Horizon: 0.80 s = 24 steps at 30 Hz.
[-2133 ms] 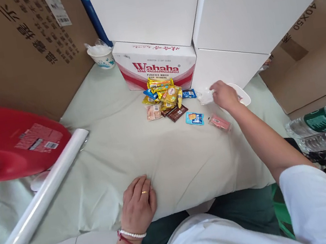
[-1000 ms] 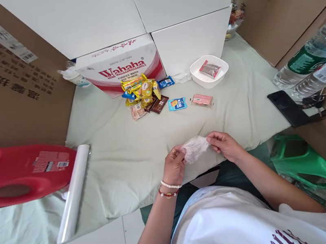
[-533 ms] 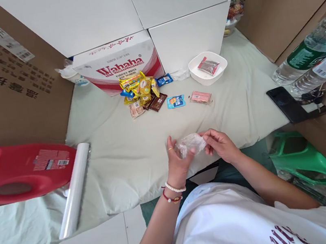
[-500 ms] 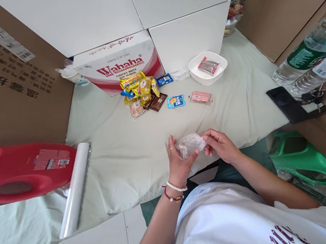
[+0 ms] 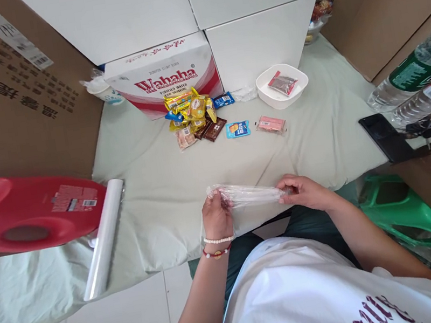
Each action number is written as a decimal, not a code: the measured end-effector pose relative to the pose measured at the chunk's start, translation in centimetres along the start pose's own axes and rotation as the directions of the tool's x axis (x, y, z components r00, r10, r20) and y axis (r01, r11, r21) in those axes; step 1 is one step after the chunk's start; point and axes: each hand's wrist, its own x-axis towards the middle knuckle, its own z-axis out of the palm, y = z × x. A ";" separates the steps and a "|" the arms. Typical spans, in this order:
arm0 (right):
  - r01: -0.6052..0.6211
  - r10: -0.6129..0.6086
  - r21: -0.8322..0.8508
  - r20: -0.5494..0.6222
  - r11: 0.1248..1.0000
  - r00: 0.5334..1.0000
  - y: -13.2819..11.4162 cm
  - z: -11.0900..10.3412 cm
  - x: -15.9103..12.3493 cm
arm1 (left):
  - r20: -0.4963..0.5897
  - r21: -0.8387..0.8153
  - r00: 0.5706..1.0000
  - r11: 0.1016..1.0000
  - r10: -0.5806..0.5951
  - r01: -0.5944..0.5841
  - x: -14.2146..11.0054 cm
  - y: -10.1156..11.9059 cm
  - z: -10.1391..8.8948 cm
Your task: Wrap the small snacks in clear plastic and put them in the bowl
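Note:
A clear, crinkled plastic film or bag (image 5: 251, 193) is stretched sideways between my hands, over the front edge of the cloth-covered table. My left hand (image 5: 218, 214) pinches its left end. My right hand (image 5: 304, 191) grips the opposite end with thumb and fingers. Beyond them lie a pink wrapped snack (image 5: 271, 124) and a blue snack packet (image 5: 237, 129). A heap of yellow wrapped snacks (image 5: 191, 109) rests against the Wahaha carton, with brown packets (image 5: 214, 128) at its front. The white bowl (image 5: 264, 98) holds a red-edged packet (image 5: 283, 83).
On the left are a red jug (image 5: 31, 212) and a white roll of film (image 5: 105, 239). Water bottles (image 5: 409, 70), a black phone (image 5: 383, 137) and keys (image 5: 423, 127) are at the right. The Wahaha carton (image 5: 165, 76) stands at the back. A green stool (image 5: 407, 213) is below right.
My hands have moved apart, the left one going left and the right one slightly right. The bunched plastic between them is now drawn out long. The camera view has shifted a little.

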 end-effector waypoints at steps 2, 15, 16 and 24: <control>0.052 -0.055 -0.043 -0.090 0.998 0.994 -0.5 -0.2 0.0 | -0.016 0.016 0.999 0.999 0.049 -0.049 -0.1 0.2 0.2; 0.073 -0.046 0.014 -0.650 0.997 0.758 -0.8 -1.8 0.2 | -0.137 0.052 0.986 0.994 0.099 -0.093 0.1 0.1 -0.7; 0.105 -0.141 -0.094 -0.673 0.990 0.726 -1.3 -1.1 0.3 | -0.140 0.053 0.985 0.994 0.101 -0.094 -0.1 0.0 -0.5; 0.438 -0.507 -0.564 0.038 0.700 0.861 -3.6 6.1 4.1 | -0.062 0.059 0.997 0.998 0.034 -0.031 -0.7 0.2 0.4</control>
